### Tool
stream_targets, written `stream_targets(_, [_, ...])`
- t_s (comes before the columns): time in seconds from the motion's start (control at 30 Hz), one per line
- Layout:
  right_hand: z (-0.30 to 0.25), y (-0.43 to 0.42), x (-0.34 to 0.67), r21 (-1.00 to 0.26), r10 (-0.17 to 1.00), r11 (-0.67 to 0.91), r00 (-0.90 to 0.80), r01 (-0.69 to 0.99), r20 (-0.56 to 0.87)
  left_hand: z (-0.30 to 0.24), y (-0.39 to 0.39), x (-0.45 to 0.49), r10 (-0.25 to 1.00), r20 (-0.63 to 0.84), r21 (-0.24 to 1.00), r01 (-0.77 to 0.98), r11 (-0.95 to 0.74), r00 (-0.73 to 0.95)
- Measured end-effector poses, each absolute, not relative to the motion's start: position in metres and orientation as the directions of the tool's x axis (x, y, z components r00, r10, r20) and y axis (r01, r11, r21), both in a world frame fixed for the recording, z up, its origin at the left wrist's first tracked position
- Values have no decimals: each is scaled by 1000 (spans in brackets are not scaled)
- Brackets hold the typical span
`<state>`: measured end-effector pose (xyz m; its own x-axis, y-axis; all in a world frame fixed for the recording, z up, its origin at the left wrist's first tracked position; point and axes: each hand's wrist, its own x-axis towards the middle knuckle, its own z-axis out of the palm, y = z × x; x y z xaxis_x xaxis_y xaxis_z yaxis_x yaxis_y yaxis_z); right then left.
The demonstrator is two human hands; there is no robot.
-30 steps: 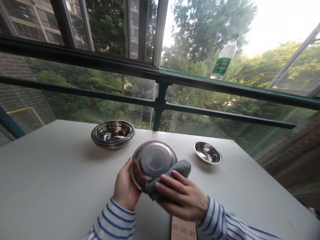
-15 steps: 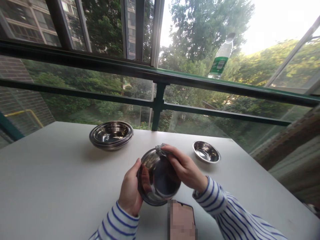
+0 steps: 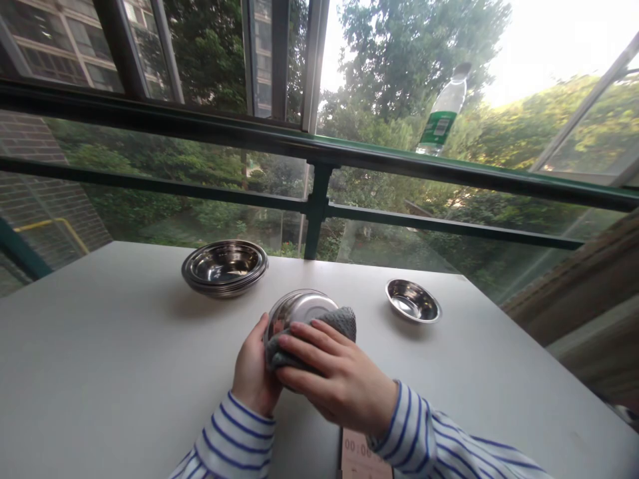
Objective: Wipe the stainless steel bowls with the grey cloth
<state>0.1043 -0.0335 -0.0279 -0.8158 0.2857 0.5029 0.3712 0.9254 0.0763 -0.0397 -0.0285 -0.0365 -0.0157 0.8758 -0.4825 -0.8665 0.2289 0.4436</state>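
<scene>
My left hand (image 3: 255,369) grips the left side of a shiny stainless steel bowl (image 3: 294,307), held above the table with its round base facing up. A grey textured cloth (image 3: 344,322) lies over the near part of the bowl. With fingers laid across it, my right hand (image 3: 339,372) presses the cloth against the metal; the thumb is hidden. Behind to the left stands a stack of several steel bowls (image 3: 224,269). One smaller-looking steel bowl (image 3: 413,301) sits alone to the right, opening up.
The white table (image 3: 124,372) reaches back to a green railing (image 3: 314,213) with glass panes. A phone (image 3: 357,456) showing digits lies under my right wrist. On the railing ledge stands a clear bottle (image 3: 442,116) with a green label. A curtain (image 3: 594,313) hangs at the right.
My right hand with the cloth has moved from the bowl's far rim down and across its near side. The bowl has tipped, now showing its base upward.
</scene>
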Motion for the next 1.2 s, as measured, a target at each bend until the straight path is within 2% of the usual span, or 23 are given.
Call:
stream_targets(0.1, [-34,-35,110,186,193,920,-810,346,554,-36,-26,-41,856,-510,435,-884,173,-83])
stream_targets(0.2, [-36,-36,120,249,122,911,-791,329,599,-34,-23,-40,872,-479,448,-882,145,-100])
stream_targets(0.3, [-44,-35,135,250,133,901,-773,355,620,-34,-21,-41,876,-462,468,-877,111,-136])
stream_targets(0.37, [-52,-34,148,199,216,884,-747,423,629,-35,-20,-43,857,-471,483,-874,52,-210])
stream_targets(0.47, [-63,-31,165,52,359,840,-624,541,694,-35,-20,-47,823,-487,508,-861,-4,-291])
stream_targets(0.6, [-68,-25,179,-115,448,810,-479,576,754,-29,-23,-46,827,-423,601,-797,-49,-370])
stream_targets(0.77, [-72,-19,185,-191,478,791,-391,581,787,-31,-24,-43,830,-229,821,-559,-117,-509])
stream_targets(0.9, [-73,-18,188,-201,474,789,-366,581,801,-38,-22,-45,842,-18,943,-289,-165,-539])
stream_targets(1.03, [-72,-18,190,-218,478,785,-345,580,807,-40,-21,-49,864,181,981,20,-195,-470])
stream_targets(1.1, [-72,-18,191,-221,477,787,-342,575,809,-38,-20,-50,873,240,969,156,-191,-425])
stream_targets(1.2, [-70,-18,191,-218,471,789,-338,574,815,-35,-18,-49,880,285,944,272,-188,-379])
